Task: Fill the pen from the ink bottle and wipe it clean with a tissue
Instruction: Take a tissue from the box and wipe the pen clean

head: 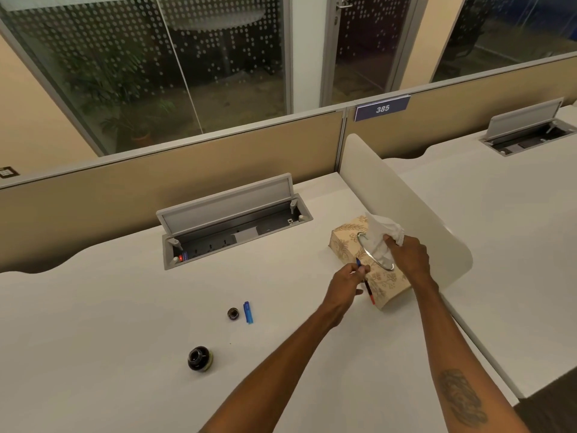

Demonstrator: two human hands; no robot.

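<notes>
My left hand [346, 281] grips a thin dark pen [366, 284] with a red end, held upright and slightly tilted in front of the tissue box. My right hand [407, 256] pinches a white tissue [382, 232] that sticks up out of the beige patterned tissue box [343, 245]. The open dark ink bottle [199, 358] stands on the white desk near the front left. Its small dark bottle cap [233, 314] lies farther back, next to the blue pen cap [248, 312].
An open cable tray with power sockets [234, 229] is sunk into the white desk [109, 323] behind the items. A curved white divider panel [406, 207] stands just right of the tissue box. A tan partition runs along the desk's back edge.
</notes>
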